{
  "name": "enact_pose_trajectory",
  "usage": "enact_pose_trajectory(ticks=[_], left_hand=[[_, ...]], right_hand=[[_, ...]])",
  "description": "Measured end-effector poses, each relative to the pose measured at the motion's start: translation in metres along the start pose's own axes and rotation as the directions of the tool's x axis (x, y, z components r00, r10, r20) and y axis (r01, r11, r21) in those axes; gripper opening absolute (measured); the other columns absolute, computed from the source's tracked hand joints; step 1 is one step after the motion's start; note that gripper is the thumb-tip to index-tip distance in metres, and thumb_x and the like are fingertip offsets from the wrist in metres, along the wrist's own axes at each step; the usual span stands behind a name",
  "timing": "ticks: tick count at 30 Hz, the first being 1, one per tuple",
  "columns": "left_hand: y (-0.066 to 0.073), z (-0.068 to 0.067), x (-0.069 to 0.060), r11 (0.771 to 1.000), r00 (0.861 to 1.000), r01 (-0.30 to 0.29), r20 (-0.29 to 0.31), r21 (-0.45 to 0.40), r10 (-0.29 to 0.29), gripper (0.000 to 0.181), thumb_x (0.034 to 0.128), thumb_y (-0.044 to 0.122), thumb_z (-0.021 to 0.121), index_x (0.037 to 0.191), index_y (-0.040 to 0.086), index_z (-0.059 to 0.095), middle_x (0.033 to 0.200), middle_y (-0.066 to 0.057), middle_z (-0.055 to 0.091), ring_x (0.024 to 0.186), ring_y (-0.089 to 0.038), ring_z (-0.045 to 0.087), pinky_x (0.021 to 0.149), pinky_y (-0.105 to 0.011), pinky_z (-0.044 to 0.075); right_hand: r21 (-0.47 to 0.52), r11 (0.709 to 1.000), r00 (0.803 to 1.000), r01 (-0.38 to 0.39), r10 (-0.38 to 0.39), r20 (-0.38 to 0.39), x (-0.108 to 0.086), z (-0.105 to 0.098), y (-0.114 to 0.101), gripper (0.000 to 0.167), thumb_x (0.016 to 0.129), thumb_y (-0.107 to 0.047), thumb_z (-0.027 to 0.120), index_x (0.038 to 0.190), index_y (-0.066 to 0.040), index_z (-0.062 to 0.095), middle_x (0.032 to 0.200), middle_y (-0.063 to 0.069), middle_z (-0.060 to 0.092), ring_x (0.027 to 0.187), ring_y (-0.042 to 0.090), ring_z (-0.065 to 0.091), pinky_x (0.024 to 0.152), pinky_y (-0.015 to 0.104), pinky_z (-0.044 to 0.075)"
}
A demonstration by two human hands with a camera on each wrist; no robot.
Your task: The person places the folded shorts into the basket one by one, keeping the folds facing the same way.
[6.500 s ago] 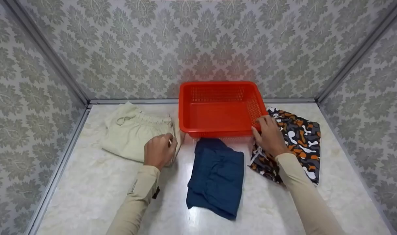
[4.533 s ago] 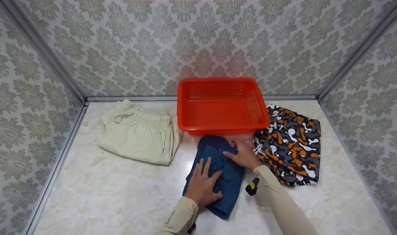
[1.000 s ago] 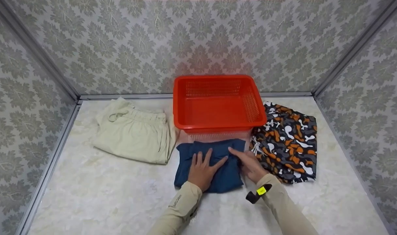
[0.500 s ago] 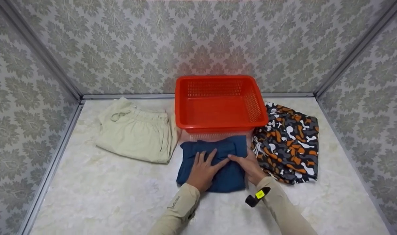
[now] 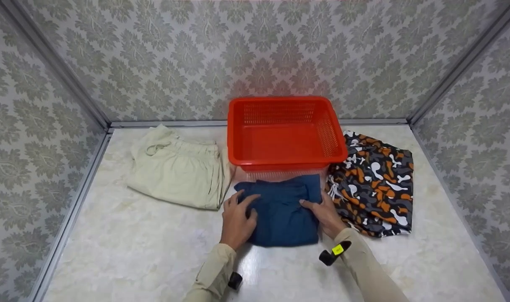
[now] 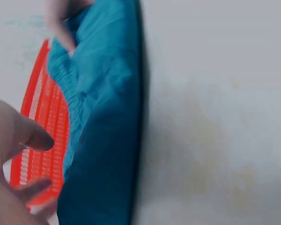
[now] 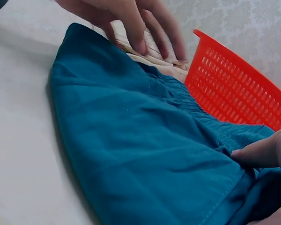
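Blue shorts [image 5: 282, 218] with a gathered elastic waistband lie folded on the table in front of the red basket. My right hand [image 5: 328, 216] pinches their right edge, thumb on top and the other fingers tucked out of sight beneath. Beside the left edge is my left hand [image 5: 237, 222], its fingers spread and loosely bent. In the left wrist view that left hand [image 6: 14, 154] stands apart from the blue cloth [image 6: 103, 117]. From the right wrist view, the right thumb [image 7: 257, 152] presses into the cloth near the waistband.
An open red plastic basket [image 5: 286, 161] with nothing in it stands against the patterned back wall [image 5: 188, 63]. Beige drawstring shorts [image 5: 179, 176] lie folded to the left. Camouflage-print shorts [image 5: 376, 188] in black, orange and white lie to the right, close to my right hand.
Earlier the blue shorts lay lengthwise; now they are turned sideways and folded shorter. My left hand has lifted off their middle and moved to their left edge. The right hand keeps its pinch.
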State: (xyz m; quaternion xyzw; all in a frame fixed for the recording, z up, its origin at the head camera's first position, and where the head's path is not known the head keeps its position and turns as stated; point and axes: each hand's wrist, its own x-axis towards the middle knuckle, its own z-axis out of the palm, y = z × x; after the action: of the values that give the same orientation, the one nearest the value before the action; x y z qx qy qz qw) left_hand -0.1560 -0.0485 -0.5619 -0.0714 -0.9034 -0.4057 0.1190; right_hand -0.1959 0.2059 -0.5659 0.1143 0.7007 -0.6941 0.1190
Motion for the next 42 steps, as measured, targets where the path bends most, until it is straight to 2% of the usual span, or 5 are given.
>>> enact_pose_trajectory(ticks=[9,21,24,34,42], left_hand=[[-0.014,-0.019,0.005,0.911,0.933,0.351,0.169,-0.217,-0.319,0.062,0.0872,0.012,0.072,0.144,-0.001,0.051,0.121,-0.025,0.061,0.105,-0.035,0.060,0.093,-0.050,0.047],[-0.012,-0.015,0.029,0.587,0.731,0.681,0.438,-0.438,-0.522,0.087,0.0841,0.026,0.081,0.145,-0.017,0.036,0.141,-0.032,0.050,0.131,-0.041,0.051,0.109,-0.050,0.041],[-0.012,-0.013,0.030,0.509,0.701,0.713,0.500,-0.482,-0.509,0.087,0.0818,0.027,0.083,0.143,-0.016,0.039,0.140,-0.029,0.052,0.130,-0.038,0.052,0.109,-0.048,0.041],[-0.012,-0.007,0.029,0.458,0.736,0.671,0.598,-0.583,-0.317,0.065,0.0940,0.013,0.067,0.151,-0.001,0.040,0.144,-0.019,0.053,0.132,-0.031,0.050,0.113,-0.048,0.035],[-0.016,-0.005,0.024,0.571,0.752,0.635,0.586,-0.519,-0.303,0.086,0.0974,0.028,0.064,0.164,0.012,0.012,0.167,-0.015,0.016,0.153,-0.033,0.011,0.122,-0.053,0.012]], right_hand=[[0.048,0.999,0.999,-0.001,-0.001,0.043,-0.001,-0.008,0.005,0.073,0.094,-0.003,0.067,0.158,-0.014,0.034,0.161,0.009,0.033,0.148,0.028,0.029,0.119,0.048,0.024],[0.045,0.999,0.996,-0.018,0.014,0.085,0.002,-0.014,0.007,0.069,0.098,-0.012,0.066,0.159,-0.017,0.033,0.159,0.007,0.037,0.147,0.027,0.030,0.119,0.047,0.026],[0.036,0.999,0.996,-0.034,0.030,0.086,0.002,-0.015,0.007,0.069,0.099,-0.014,0.064,0.160,-0.018,0.031,0.160,0.007,0.036,0.147,0.027,0.030,0.119,0.047,0.026],[0.060,0.992,0.989,-0.115,0.109,0.097,0.002,-0.016,0.002,0.069,0.103,-0.020,0.059,0.162,-0.017,0.023,0.163,0.010,0.029,0.147,0.030,0.030,0.118,0.049,0.026],[0.237,0.950,0.976,-0.201,0.174,0.132,-0.001,-0.016,-0.002,0.045,0.092,-0.013,0.073,0.129,-0.004,0.050,0.136,0.004,0.050,0.127,0.019,0.045,0.110,0.036,0.035]])
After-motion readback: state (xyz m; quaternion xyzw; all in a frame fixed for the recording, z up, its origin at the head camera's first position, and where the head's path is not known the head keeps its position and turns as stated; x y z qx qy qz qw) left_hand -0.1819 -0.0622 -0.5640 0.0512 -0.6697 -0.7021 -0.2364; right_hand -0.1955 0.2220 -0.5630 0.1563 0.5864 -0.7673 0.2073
